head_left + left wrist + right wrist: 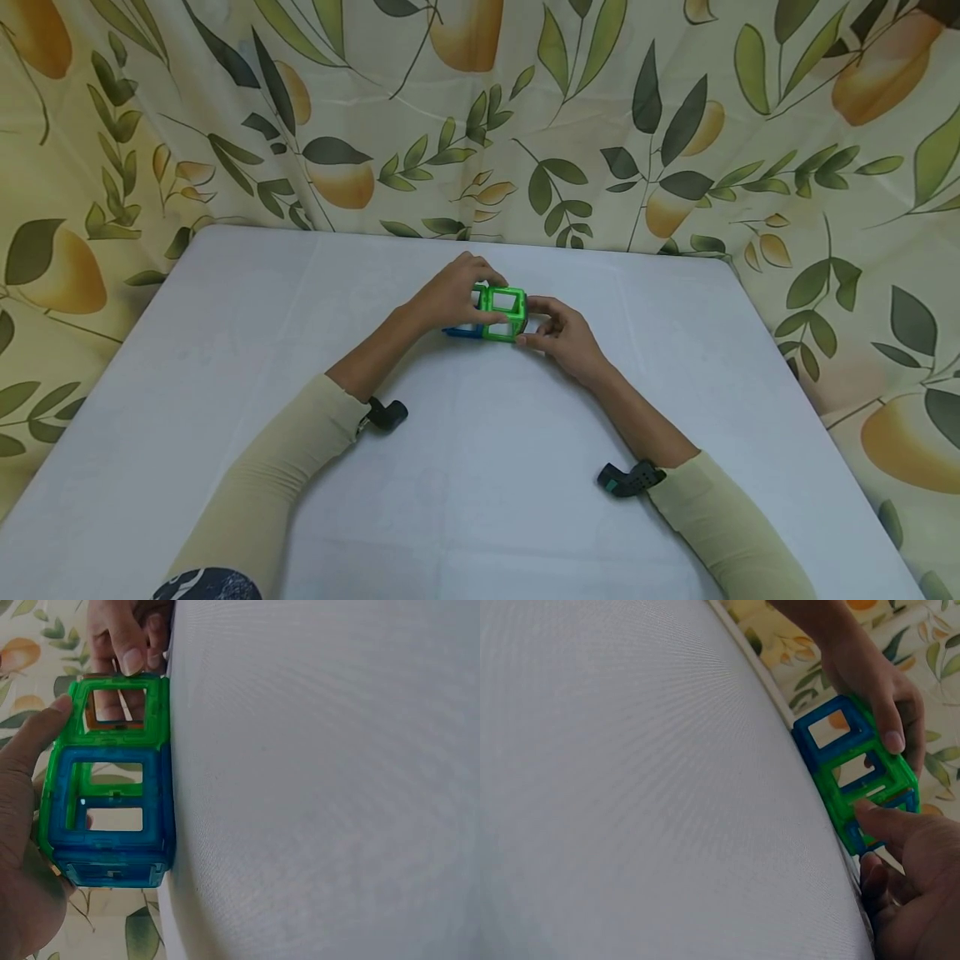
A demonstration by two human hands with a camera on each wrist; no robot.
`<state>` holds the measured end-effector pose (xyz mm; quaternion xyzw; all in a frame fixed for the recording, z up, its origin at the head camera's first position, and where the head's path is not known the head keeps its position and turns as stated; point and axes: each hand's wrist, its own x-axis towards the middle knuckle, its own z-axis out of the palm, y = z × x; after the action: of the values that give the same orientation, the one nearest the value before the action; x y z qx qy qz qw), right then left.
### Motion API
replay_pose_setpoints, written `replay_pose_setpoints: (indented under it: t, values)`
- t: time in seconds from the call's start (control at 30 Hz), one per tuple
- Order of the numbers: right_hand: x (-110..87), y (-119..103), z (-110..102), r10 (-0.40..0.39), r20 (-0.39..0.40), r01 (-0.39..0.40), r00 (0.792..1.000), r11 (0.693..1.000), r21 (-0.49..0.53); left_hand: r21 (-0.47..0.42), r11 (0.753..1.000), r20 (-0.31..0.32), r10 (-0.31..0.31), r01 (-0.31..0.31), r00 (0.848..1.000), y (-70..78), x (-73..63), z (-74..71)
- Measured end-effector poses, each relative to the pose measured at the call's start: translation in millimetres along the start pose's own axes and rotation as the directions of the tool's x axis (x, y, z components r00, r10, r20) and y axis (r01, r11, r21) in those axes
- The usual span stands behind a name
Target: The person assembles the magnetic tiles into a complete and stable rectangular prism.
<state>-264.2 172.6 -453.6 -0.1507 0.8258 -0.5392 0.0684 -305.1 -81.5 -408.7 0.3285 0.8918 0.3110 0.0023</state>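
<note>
A box-shaped build of green and blue square magnetic tiles (517,316), with open windows, lies on the white table. My left hand (455,292) grips its left part, the thumb along the near side and the fingers over the top and back. In the left wrist view, a blue tile (112,838) forms the near section, and a green tile (112,738) sits beyond it. At the right end, my right hand (567,340) pinches the build low down between thumb and fingers. An orange-edged tile shows faintly through a window. The right wrist view shows the right thumb (889,823) against the green frame.
The white-covered table (480,467) stretches toward me, its far edge just behind the build. A curtain (480,125) with a fruit and leaf print hangs behind and at both sides. Black wrist cameras (387,414) are strapped on both wrists.
</note>
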Motion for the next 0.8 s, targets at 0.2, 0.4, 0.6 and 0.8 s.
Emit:
replay_pose_setpoints:
  t: [0.2,0.4,0.6,0.8]
  values:
    - [0.3,1,1,-0.017,-0.003,0.017,1.000,1.000,-0.002,0.006,1.000,0.009,-0.010,0.010,1.000,0.5,-0.8,-1.3]
    - [0.1,1,0,-0.014,-0.002,0.014,1.000,1.000,-0.004,0.012,1.000,0.015,-0.020,0.020,1.000,2.4,-2.1,-2.1]
    - [-0.7,1,0,-0.009,-0.001,0.009,1.000,1.000,0.002,0.005,1.000,0.033,-0.029,0.029,0.999,2.8,-3.8,-2.3]
    - [-1.0,1,0,0.000,0.004,0.000,1.000,1.000,0.019,-0.005,0.999,0.000,-0.047,0.047,0.999,-0.2,-11.0,-7.1]
